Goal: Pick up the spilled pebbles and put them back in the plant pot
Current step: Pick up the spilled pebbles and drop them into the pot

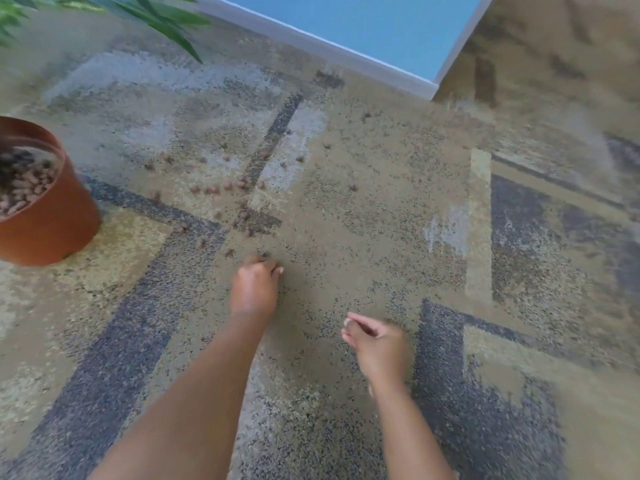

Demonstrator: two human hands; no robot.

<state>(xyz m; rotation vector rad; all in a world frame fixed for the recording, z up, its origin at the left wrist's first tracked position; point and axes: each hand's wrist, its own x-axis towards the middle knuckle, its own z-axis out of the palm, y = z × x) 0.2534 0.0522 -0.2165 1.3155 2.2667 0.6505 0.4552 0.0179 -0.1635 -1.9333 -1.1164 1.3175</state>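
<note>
Left hand [255, 289] curled at the nearest pebbles [228, 252], pinch contents unclear.
Plant pot [52, 216] sits far left on the carpet; right hand [377, 344], loosely curled, lies farther off.

A patterned tan, grey and dark blue carpet [363, 202] runs to a pale skirting board [311, 39] under a blue wall [363, 15].

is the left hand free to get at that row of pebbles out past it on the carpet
Probably yes. The left hand sits low over the carpet, and nothing lies between it and the row of pebbles beyond; its fingers look curled, perhaps already holding some.
</note>
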